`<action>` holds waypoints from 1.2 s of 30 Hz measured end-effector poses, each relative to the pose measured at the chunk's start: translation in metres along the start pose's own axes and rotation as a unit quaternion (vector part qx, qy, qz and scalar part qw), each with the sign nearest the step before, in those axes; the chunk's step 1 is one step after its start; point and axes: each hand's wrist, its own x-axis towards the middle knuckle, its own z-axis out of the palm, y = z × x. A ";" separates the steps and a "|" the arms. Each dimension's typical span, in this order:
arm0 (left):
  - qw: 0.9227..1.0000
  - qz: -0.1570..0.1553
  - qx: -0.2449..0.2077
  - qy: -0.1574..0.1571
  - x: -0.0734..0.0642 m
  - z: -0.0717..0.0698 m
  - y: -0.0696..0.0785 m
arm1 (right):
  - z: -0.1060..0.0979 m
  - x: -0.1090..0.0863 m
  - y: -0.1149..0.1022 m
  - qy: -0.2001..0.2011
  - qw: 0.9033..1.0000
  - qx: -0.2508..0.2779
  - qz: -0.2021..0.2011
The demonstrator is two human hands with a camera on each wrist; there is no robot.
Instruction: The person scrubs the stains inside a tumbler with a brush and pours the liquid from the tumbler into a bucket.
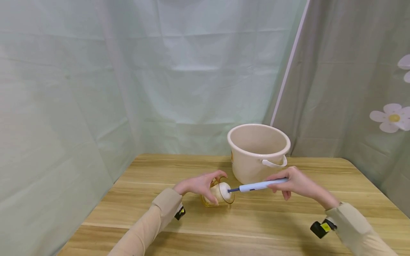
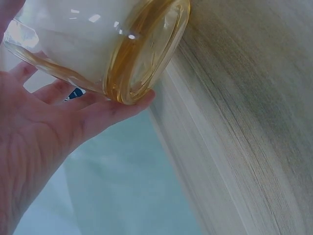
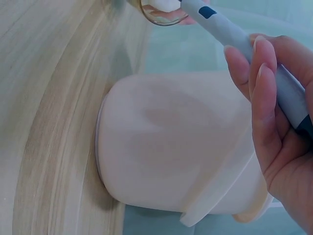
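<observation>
An amber-tinted clear glass cup (image 2: 132,63) lies tipped on its side just over the table, its mouth facing right in the head view. My left hand (image 1: 202,185) grips it round the side, thumb and fingers on opposite walls. My right hand (image 1: 299,184) holds the light blue handle of a cup brush (image 1: 256,186) between thumb and fingers. The brush's white sponge head (image 1: 225,190) sits inside the cup, reaching in through the mouth. In the right wrist view, fingers (image 3: 264,93) wrap round the handle.
A cream plastic bucket (image 1: 250,167) with a white carrying handle (image 1: 275,164) stands behind the hands, right of centre. Under everything is a wood-grain table (image 1: 179,231). Pale curtains (image 1: 198,89) hang behind and at both sides.
</observation>
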 end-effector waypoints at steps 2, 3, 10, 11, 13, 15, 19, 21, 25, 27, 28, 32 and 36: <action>1.000 0.002 0.002 0.000 0.000 0.000 0.001 | 0.001 0.001 -0.001 0.003 1.000 -0.001 -0.001; 1.000 0.002 0.003 0.001 0.000 0.000 0.001 | 0.001 0.002 -0.001 0.004 1.000 -0.002 0.001; 1.000 -0.003 0.003 0.002 0.000 0.000 0.000 | 0.000 0.004 -0.002 0.004 1.000 -0.003 0.010; 1.000 -0.003 0.003 0.002 0.000 -0.001 0.000 | 0.000 0.003 -0.002 0.003 1.000 -0.006 0.013; 1.000 -0.002 0.004 0.003 -0.001 -0.001 0.000 | -0.002 0.003 -0.002 0.001 1.000 -0.012 0.020; 1.000 -0.001 0.004 0.003 0.000 -0.001 -0.001 | -0.004 0.002 -0.001 -0.002 1.000 -0.015 0.024; 1.000 0.000 0.004 0.001 0.000 -0.002 -0.003 | -0.007 0.000 -0.001 -0.010 0.999 -0.014 0.029; 1.000 0.003 0.006 0.000 0.000 -0.002 -0.002 | -0.008 -0.001 -0.002 -0.011 0.999 -0.009 0.030; 1.000 0.012 0.011 0.000 0.001 -0.003 -0.002 | -0.008 -0.002 -0.003 -0.016 1.000 0.004 0.027; 1.000 0.015 0.012 -0.002 0.001 -0.003 -0.002 | -0.008 -0.002 -0.003 -0.017 1.000 0.010 0.024; 1.000 0.016 0.011 -0.002 0.001 -0.004 -0.003 | -0.008 -0.002 -0.003 -0.019 0.999 0.013 0.022; 1.000 0.015 0.005 -0.002 0.001 -0.004 -0.002 | -0.008 -0.002 -0.004 -0.019 0.999 0.019 0.019; 1.000 0.008 0.000 0.000 0.000 -0.003 -0.001 | -0.007 -0.002 -0.004 -0.016 1.000 0.016 0.019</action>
